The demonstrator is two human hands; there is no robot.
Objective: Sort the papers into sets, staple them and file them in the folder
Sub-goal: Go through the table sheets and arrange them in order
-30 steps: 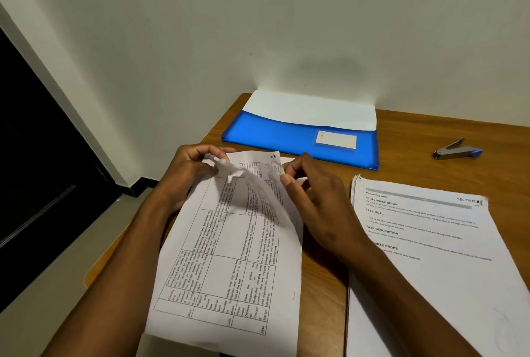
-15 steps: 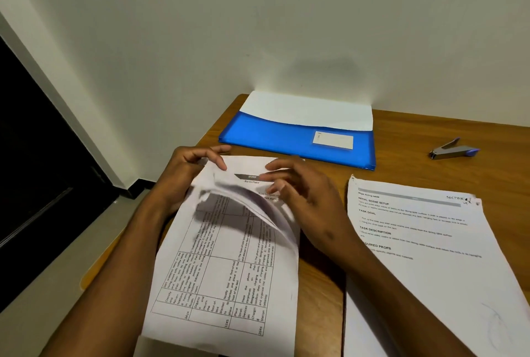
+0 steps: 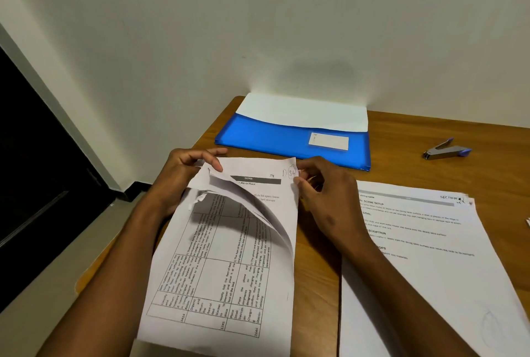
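A wooden desk (image 3: 415,161) is set against a plain pale wall, with a dark doorway to its left. A blue folder (image 3: 286,141) lies at the desk's far edge near the left corner, white sheets showing from its open top. A stapler (image 3: 446,150) rests well to the folder's right, untouched. A second stack of papers (image 3: 424,256) lies along the desk's right side.

A set of printed sheets (image 3: 229,270) is held at the near left part of the desk. Its top left corner is pinched by the left hand (image 3: 183,173), fingers closed on the upper pages. The top right corner is gripped by the right hand (image 3: 324,193), thumb and fingers shut on the edge. The upper page is bowed upward, so a table page beneath is exposed.

The step in hand appears to be checking and squaring the set. The pages are best flattened and their top edges aligned before the stapler is fetched, or the staple may miss a sheet.
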